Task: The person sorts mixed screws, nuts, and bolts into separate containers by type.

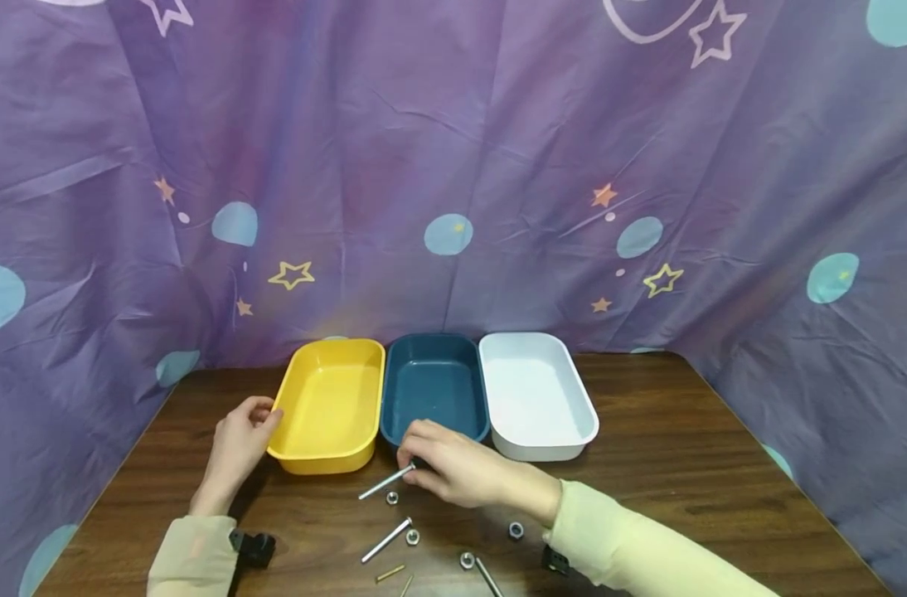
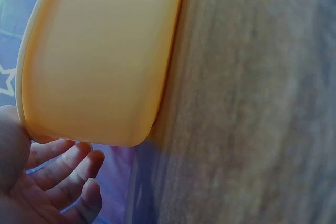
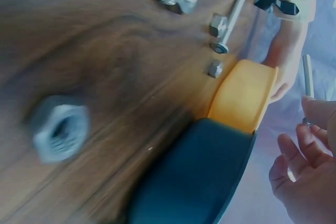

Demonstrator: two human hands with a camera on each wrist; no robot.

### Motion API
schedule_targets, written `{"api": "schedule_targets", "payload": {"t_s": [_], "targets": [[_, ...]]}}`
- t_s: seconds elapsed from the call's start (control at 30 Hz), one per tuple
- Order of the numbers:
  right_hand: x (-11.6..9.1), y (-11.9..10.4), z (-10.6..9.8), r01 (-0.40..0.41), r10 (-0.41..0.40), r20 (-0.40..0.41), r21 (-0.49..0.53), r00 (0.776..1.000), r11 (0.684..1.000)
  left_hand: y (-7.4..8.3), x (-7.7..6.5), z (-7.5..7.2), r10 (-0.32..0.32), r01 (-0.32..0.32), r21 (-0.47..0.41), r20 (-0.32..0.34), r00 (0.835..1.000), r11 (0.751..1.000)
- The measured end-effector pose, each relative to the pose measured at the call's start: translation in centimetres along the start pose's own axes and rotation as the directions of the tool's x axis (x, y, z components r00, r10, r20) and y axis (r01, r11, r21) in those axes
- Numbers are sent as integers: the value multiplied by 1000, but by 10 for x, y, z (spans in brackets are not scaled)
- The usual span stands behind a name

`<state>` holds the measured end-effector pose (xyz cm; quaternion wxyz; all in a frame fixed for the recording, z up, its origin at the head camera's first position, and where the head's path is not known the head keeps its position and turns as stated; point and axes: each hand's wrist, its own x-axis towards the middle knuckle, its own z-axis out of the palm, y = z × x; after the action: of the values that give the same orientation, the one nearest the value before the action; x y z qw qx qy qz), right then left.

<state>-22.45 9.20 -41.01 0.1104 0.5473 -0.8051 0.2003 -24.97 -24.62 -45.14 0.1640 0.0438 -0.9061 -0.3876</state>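
Observation:
My right hand [image 1: 461, 468] pinches a silver bolt [image 1: 385, 482] by its head end between thumb and fingers, its shank pointing left. It is above the table at the near edge of the dark blue tray [image 1: 434, 390]. In the right wrist view the same bolt [image 3: 308, 77] sticks up past the fingertips. My left hand [image 1: 240, 439] holds the left rim of the yellow tray [image 1: 319, 466]. The left wrist view has the thumb at the rim and the fingers outside the wall, partly hidden by the yellow tray [image 2: 100, 66].
A white tray [image 1: 539, 452] stands right of the blue one. Nearer lie a second bolt [image 1: 386, 541], a third bolt [image 1: 488, 576], several hex nuts [image 1: 516, 530] and two thin brass-coloured screws [image 1: 390, 573]. A purple patterned cloth [image 1: 394, 166] hangs behind the wooden table [image 1: 670, 464].

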Motion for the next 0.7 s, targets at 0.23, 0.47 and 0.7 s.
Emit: {"api": "schedule_targets", "payload": {"t_s": [0.23, 0.47, 0.7], "targets": [[24, 3, 4, -8, 8, -24, -11, 1000, 1000, 0, 2, 0, 0, 0, 0, 9, 1000, 1000], [51, 9, 11, -34, 31, -72, -42, 997, 999, -1, 1, 0, 4, -4, 1, 4, 1000, 1000], [75, 15, 18, -84, 81, -91, -33, 993, 996, -2, 2, 0, 3, -3, 16, 1, 1000, 1000]]}}
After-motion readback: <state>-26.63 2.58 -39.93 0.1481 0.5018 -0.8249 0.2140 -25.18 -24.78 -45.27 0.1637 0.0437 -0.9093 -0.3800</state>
